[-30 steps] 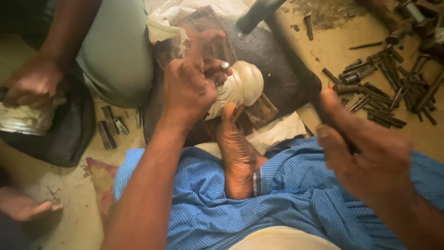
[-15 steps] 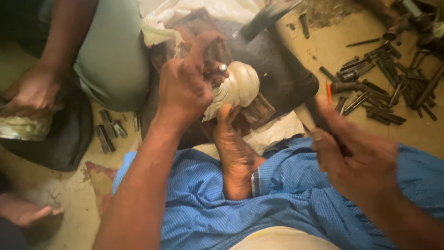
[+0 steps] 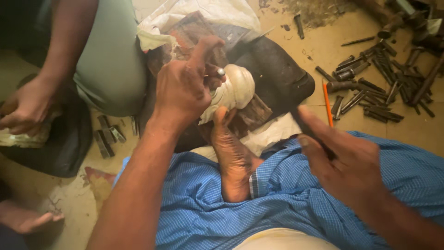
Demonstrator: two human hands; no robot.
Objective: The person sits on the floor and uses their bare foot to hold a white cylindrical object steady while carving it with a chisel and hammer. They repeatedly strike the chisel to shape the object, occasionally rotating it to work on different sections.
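Metal piece [image 3: 233,90] under left hand [image 3: 182,88]

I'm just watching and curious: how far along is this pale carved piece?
The pale rounded piece already looks shaped, with ridged bands. In hand: the left hand holds a small metal punch against it, a foot bracing it on the dark block; the right hand grips a hammer handle. What detail remains, I cannot tell.
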